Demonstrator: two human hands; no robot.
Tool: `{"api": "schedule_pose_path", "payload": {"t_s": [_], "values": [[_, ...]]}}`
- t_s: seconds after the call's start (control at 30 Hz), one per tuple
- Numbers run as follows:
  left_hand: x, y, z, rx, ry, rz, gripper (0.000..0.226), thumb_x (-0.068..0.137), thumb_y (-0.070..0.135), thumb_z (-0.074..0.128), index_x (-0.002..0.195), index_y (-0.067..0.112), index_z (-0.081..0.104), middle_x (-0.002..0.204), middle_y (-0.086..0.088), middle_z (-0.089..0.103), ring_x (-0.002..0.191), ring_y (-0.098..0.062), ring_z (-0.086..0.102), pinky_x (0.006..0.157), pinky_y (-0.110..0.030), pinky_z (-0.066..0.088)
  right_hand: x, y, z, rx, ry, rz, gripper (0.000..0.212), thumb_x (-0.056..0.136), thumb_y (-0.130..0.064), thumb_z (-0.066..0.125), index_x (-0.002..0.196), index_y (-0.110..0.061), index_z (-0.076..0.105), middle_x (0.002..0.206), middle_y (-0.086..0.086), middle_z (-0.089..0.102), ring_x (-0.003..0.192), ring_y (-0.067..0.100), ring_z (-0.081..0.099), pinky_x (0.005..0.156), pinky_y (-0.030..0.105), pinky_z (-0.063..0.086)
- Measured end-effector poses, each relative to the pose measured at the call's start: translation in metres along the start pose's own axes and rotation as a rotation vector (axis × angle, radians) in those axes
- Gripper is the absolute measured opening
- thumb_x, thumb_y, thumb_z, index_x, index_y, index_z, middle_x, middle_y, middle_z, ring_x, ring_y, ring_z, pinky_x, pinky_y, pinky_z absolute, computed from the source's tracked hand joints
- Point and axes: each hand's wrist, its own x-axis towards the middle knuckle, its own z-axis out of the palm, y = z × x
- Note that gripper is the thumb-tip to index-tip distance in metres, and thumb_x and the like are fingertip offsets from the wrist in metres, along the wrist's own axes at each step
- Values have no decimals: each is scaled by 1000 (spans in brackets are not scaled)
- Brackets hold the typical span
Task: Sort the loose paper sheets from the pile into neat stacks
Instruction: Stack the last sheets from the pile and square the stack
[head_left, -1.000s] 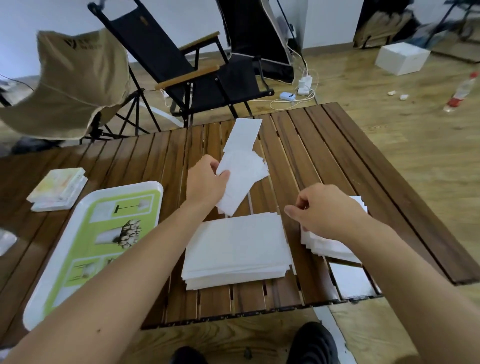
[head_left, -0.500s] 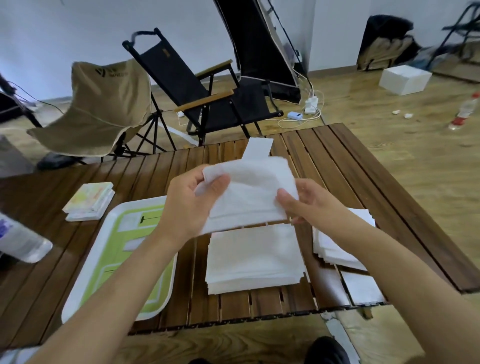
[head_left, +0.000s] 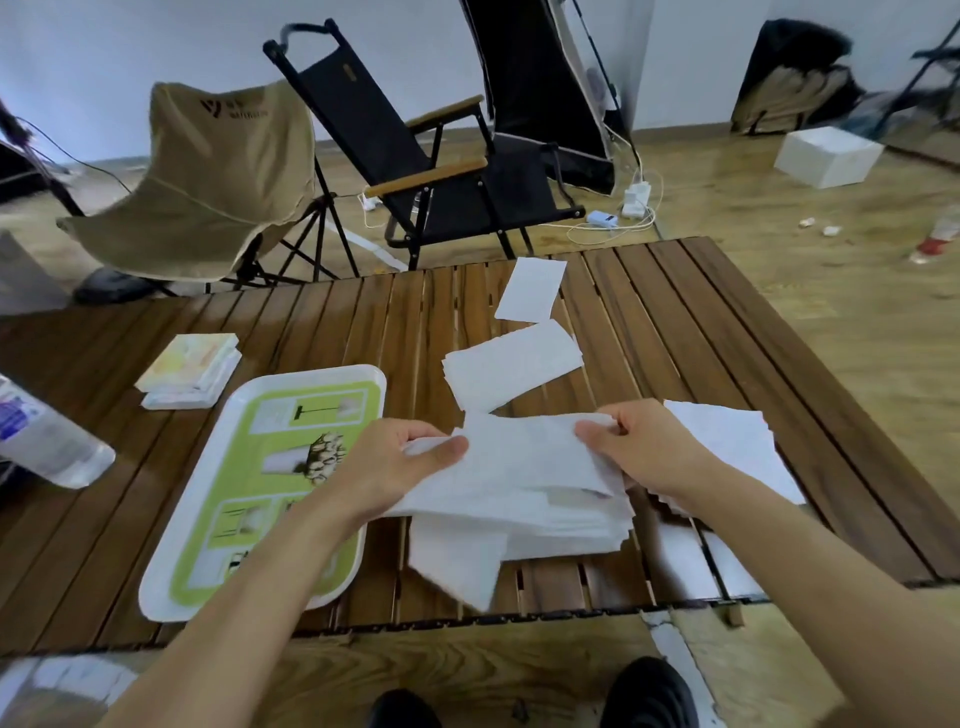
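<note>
Your left hand (head_left: 395, 467) pinches the 9 o'clock edge, your right hand (head_left: 649, 447) the 3 o'clock edge, of a few thin white paper sheets (head_left: 519, 457) held over the thick white paper stack (head_left: 566, 532). The loose white pile (head_left: 511, 369) lies at 12 o'clock. The sheets look light, limp and slippery: grip opposite edges.
</note>
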Motion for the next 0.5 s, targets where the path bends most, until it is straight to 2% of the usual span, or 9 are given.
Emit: {"api": "schedule_pose_path", "payload": {"t_s": [0.07, 0.1, 0.2, 0.3, 0.4, 0.47, 0.5], "values": [[-1, -5, -12, -2, -44, -59, 29, 85, 52, 75, 86, 24, 80, 88, 5, 78, 89, -15, 71, 77, -29, 50, 3, 4, 0, -20, -11, 10, 42, 101, -35, 58, 89, 5, 65, 77, 21, 65, 68, 30, 67, 68, 39, 63], [-3, -8, -19, -16, -44, -81, 24, 85, 50, 76, 85, 27, 80, 88, 7, 78, 88, -14, 73, 77, -31, 51, 3, 3, 0, -50, -8, 10, 41, 101, -35, 58, 91, 3, 67, 77, 18, 66, 67, 28, 67, 65, 37, 62], [-14, -3, -42, -153, 47, -69, 14, 81, 46, 76, 82, 33, 80, 83, 18, 78, 77, 0, 72, 73, -23, 52, 2, 2, 2, -127, -10, -35, 35, 100, -37, 60, 85, -6, 67, 76, 12, 67, 65, 25, 71, 63, 36, 63], [-23, 5, -58, -335, 119, -35, 34, 77, 44, 75, 100, 19, 77, 94, 3, 81, 77, -8, 75, 66, -21, 54, 2, 0, 5, -214, -8, -66, 34, 98, -36, 63, 74, -12, 60, 69, 5, 62, 58, 20, 67, 58, 31, 59], [-31, 14, -63, -426, 143, -15, 32, 86, 38, 72, 110, 16, 73, 97, -3, 80, 75, -11, 75, 56, -17, 54, 4, 0, 9, -207, 14, -108, 35, 97, -31, 65, 78, -2, 61, 70, 15, 61, 60, 17, 61, 50, 19, 53], [-33, 18, -63, -408, 150, 16, 34, 88, 39, 71, 111, 15, 73, 98, -5, 80, 76, -12, 74, 56, -17, 54, 4, 1, 10, -210, 14, -126, 38, 96, -32, 66, 84, 4, 62, 73, 20, 61, 58, 15, 58, 49, 17, 50], [-33, 18, -63, -398, 152, 39, 32, 88, 40, 70, 108, 14, 74, 96, -5, 79, 75, -12, 74, 56, -18, 54, 4, 1, 11, -223, 12, -126, 39, 96, -34, 65, 85, 3, 63, 70, 18, 60, 58, 15, 58, 49, 17, 49]]}}
